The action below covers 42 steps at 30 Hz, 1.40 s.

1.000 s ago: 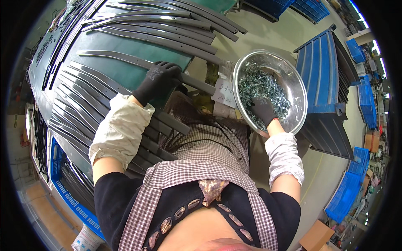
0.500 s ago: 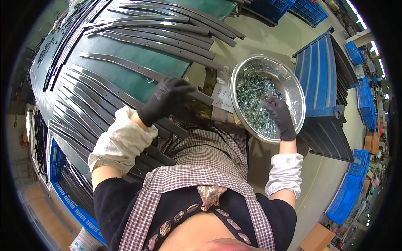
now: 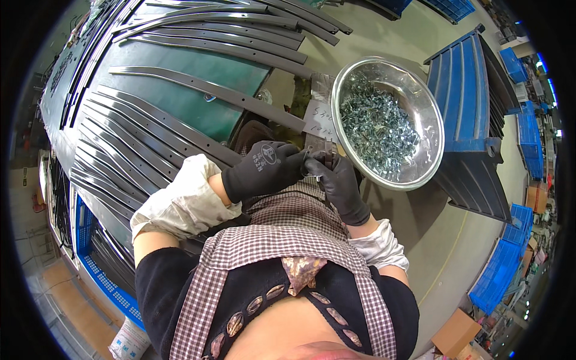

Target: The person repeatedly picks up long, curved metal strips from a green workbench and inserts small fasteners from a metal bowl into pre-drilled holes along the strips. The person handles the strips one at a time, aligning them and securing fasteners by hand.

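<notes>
My left hand (image 3: 264,169) and my right hand (image 3: 341,185), both in black gloves, meet fingertip to fingertip just in front of my checked apron. Between them they pinch a small shiny metal part (image 3: 312,161), right below the near end of a dark metal strip (image 3: 318,146). Whether the part touches the strip is hidden by the fingers. A round steel bowl (image 3: 441,141) holding several small shiny metal parts (image 3: 378,123) sits just beyond and to the right of my right hand.
Several long, curved dark metal strips (image 3: 198,90) lie fanned over the green table top (image 3: 198,117) to the left and ahead. A handwritten paper slip (image 3: 316,117) lies beside the bowl. Stacked blue crates (image 3: 465,96) stand right of the bowl, with more (image 3: 498,276) on the floor.
My right hand has left the bowl and come back toward my body. My left hand has lifted off the strips on the table and joined it, and both now pinch a small part.
</notes>
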Motion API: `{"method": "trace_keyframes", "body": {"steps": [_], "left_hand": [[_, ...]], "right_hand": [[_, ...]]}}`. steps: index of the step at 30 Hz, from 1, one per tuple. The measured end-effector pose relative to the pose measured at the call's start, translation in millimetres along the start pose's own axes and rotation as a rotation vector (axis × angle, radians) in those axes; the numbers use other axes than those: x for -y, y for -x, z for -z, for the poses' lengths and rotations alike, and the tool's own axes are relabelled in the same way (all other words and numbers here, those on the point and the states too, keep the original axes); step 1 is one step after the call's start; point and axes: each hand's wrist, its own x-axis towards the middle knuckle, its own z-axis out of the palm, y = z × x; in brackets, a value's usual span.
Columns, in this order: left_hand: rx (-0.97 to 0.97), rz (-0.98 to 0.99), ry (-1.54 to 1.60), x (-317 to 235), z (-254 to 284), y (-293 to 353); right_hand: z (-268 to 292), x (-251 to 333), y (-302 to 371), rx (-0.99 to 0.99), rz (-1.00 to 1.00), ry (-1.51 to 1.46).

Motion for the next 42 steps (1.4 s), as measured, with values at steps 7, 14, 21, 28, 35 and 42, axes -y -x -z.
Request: {"method": "trace_keyframes", "body": {"steps": [7,14,21,28,35,42], "left_hand": [[0.073,-0.033,0.077,7.0,-14.2,-79.6],[0.112,0.121,-0.090,19.7,-55.6,-150.3],[0.402,0.542,0.814,-5.9,-35.0,-90.5],[0.479,0.779,0.990,-7.4,7.2,-37.0],[0.430,0.931,1.114,-8.6,21.5,-20.0],[0.375,0.913,1.209,-1.4,16.4,-7.8]], "right_hand": [[42.7,3.0,-7.2,-0.325,0.119,-0.063],[123.8,23.0,-4.9,-0.561,0.126,-0.452],[65.8,20.2,18.0,-0.147,0.253,0.359],[49.0,-10.8,3.1,0.085,0.220,0.408],[35.5,-2.4,1.7,0.165,0.304,0.661],[19.1,2.8,2.1,0.083,0.305,0.799]]}}
